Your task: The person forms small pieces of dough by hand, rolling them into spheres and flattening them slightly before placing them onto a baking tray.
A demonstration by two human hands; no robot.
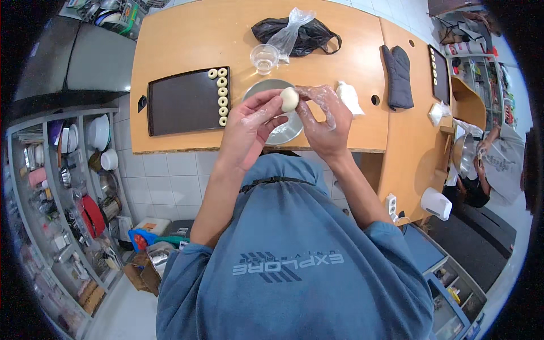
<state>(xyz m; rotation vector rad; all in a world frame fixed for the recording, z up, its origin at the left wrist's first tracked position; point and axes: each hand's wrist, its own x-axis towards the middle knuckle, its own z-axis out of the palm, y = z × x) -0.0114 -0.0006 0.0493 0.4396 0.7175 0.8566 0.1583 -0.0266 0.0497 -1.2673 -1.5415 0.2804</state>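
A smooth, pale dough ball [289, 100] is held up between my two hands, above a metal bowl [259, 86]. My left hand [253, 123] grips its left side with thumb and fingers. From the other side, my right hand [326, 118] presses it with thumb and forefinger. Flour whitens both hands, the right more heavily. What lies in the bowl is mostly hidden behind my hands. On the left, a dark baking tray [181, 102] carries several small dough rings [223, 92] along its right side.
Past the bowl stand a clear plastic cup [264, 58] and a black plastic bag [269, 29]. A white bag [349, 97] lies right of my hands, then a dark oven mitt [398, 77]. At far right, another person [481, 153] works over a metal bowl.
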